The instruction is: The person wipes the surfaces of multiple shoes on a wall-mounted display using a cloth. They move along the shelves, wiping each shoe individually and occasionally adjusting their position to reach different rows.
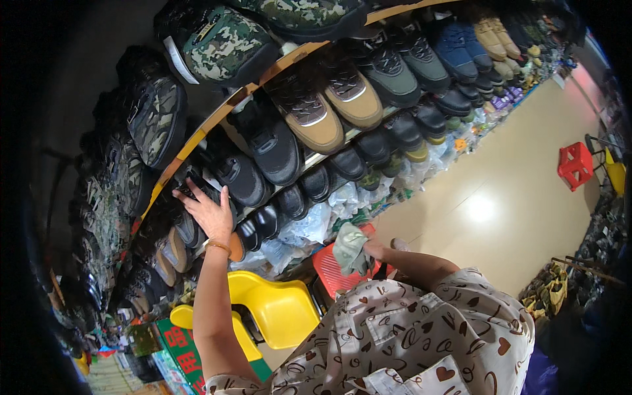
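My left hand [211,212] reaches up to the shoe shelf, fingers spread over a dark shoe [190,229] in the middle row; a bracelet circles the wrist. Whether the fingers grip the shoe cannot be told. Just right of this hand stand black sneakers [242,180] with their toes outward. My right hand [376,247] holds a crumpled grey-green cloth [349,247] above a red plastic stool [328,269]. Tan shoes with dark uppers [316,123] stand farther right on the same shelf.
Camouflage shoes [227,49] fill the shelf above, behind a wooden edge strip [294,57]. Black leather shoes [291,200] and plastic-bagged goods [311,222] lie below. A yellow plastic chair [286,311] stands beside me. Another red stool [575,165] stands on the tiled floor [464,197].
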`<state>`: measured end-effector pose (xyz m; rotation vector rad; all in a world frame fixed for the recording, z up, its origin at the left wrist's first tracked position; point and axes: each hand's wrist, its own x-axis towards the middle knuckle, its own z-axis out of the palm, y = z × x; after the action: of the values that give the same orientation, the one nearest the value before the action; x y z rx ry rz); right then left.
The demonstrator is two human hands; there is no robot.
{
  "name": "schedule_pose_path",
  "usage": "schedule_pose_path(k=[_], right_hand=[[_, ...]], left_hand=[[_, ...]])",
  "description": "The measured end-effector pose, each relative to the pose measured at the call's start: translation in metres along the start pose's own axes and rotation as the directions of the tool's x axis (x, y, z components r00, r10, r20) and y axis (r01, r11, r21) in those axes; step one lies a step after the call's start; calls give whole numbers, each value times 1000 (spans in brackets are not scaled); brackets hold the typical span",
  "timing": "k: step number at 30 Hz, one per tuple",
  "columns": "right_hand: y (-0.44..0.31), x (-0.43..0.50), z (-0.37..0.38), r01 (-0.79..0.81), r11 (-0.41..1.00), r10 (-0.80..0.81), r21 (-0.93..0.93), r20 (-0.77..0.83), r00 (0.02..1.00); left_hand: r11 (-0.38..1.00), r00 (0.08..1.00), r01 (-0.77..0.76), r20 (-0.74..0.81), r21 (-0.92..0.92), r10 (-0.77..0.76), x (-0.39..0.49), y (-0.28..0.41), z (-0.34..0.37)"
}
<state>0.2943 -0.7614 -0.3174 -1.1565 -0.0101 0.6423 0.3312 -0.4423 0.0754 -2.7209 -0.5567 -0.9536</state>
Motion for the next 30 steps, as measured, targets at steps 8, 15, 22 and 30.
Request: schedule_pose_path(k=[8, 15, 22, 30], right_hand=[[-143, -109, -95, 168, 986, -147, -5, -510, 847], [-213, -152, -166, 395, 915, -201, 87, -750, 630], [-274, -71, -275, 500, 866, -310, -13, -798, 517], [-417, -2, -452, 457, 677, -721, -577, -644, 255]], left_hand=[[999, 992, -52, -118, -1, 52, -3, -11, 3], [963, 935, -239, -298, -124, 194, -18, 30, -21], [857, 936, -345, -203, -383, 286, 20, 180, -35], [986, 990, -140, -20, 94, 143, 90, 312, 19]])
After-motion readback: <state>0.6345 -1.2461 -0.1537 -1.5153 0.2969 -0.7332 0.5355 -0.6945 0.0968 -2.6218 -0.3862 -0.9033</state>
